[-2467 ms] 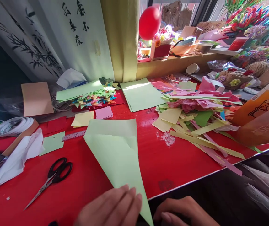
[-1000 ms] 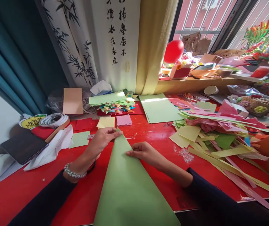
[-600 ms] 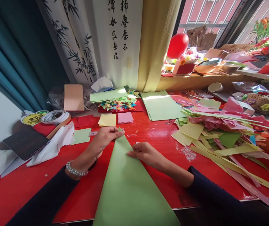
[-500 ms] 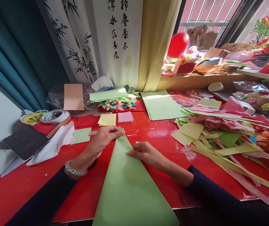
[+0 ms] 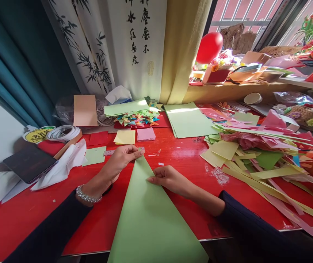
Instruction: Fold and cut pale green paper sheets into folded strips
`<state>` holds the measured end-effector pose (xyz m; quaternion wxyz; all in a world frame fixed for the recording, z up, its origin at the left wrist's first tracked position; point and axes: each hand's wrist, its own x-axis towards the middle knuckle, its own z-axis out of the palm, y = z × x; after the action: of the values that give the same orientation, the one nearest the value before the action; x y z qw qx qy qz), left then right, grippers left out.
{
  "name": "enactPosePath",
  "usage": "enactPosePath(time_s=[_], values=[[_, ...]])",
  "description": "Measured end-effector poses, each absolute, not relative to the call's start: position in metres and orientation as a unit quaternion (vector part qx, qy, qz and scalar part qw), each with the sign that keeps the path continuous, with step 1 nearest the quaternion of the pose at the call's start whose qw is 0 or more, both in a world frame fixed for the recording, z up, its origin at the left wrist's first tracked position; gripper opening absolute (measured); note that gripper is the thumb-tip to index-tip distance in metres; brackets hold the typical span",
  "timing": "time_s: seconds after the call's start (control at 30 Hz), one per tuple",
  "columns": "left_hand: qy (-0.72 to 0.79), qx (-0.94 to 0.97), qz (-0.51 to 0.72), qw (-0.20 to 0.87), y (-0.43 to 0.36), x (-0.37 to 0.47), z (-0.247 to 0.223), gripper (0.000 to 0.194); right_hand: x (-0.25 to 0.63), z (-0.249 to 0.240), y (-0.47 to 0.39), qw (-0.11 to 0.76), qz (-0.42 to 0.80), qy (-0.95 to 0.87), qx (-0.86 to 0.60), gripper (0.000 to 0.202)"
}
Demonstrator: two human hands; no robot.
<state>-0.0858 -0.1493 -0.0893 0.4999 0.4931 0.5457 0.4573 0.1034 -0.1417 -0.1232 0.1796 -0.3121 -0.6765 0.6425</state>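
A large sheet of light green paper [image 5: 153,219], folded to a narrow point at its far end, stretches toward me past the table's front edge. My left hand [image 5: 122,160] pinches its tip between thumb and fingers. Lower down, my right hand [image 5: 170,177] grips the paper's right edge, thumb on top and fingers partly hidden beneath. Just beyond the tip lie a pink ruler [image 5: 109,153], partly covered by my left hand, a yellow paper stack [image 5: 125,137] and a pink paper stack [image 5: 146,134]. To their left is a light green square [image 5: 94,156].
The red table [image 5: 90,223] holds paper strips and scraps [image 5: 255,160] at the right. Green sheets [image 5: 190,120] and a pile of folded coloured pieces [image 5: 137,118] lie at the back. A tape roll [image 5: 63,133] and a dark flat device [image 5: 30,162] are at the left.
Both hands keep their hold on the green paper, almost unmoved. The view has shifted slightly, and a small white scrap beside my right hand shows more fully.
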Motion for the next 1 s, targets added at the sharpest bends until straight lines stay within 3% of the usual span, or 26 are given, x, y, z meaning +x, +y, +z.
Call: enactPosePath(time_s=[1.0], values=[[0.542,0.535,0.458,0.458,-0.1485,-0.0872,-0.0921,0.024,0.1034,-0.1250,-0.1411,0.175,0.647,-0.673,-0.313,0.047]])
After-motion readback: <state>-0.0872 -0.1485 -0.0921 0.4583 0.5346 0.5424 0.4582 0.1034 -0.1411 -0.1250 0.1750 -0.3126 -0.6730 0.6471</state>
